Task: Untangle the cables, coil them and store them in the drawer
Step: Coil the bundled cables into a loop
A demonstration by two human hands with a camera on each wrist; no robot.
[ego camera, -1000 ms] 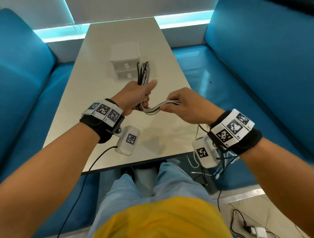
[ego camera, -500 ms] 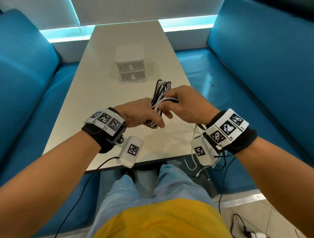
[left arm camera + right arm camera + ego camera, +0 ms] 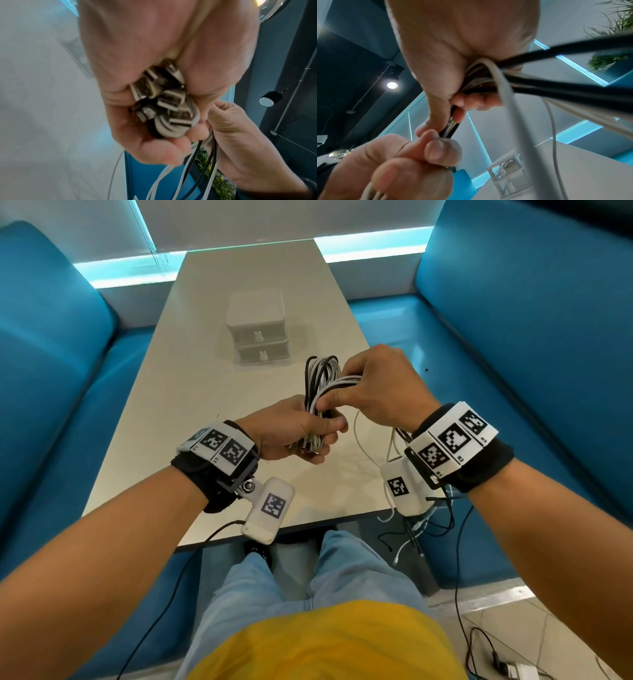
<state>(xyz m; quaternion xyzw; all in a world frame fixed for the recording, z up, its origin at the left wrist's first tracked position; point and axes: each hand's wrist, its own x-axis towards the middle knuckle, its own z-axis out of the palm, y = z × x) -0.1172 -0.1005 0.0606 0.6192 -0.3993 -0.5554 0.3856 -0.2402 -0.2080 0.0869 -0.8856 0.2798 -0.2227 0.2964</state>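
Black and white cables [image 3: 322, 381] bundled in loops above table, drawer unit [image 3: 258, 328] shut, beyond

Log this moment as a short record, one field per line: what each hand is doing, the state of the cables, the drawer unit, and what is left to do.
left hand: grips the lower end of the cable bundle, plug ends bunched in the palm
right hand: grips white strands across the upper part of the bundle
cables: black and white, gathered in long loops above the table; loose ends trail off the near edge
drawer unit: white, two drawers, both closed, farther along the table
left to do: finish the coil, open a drawer, store it
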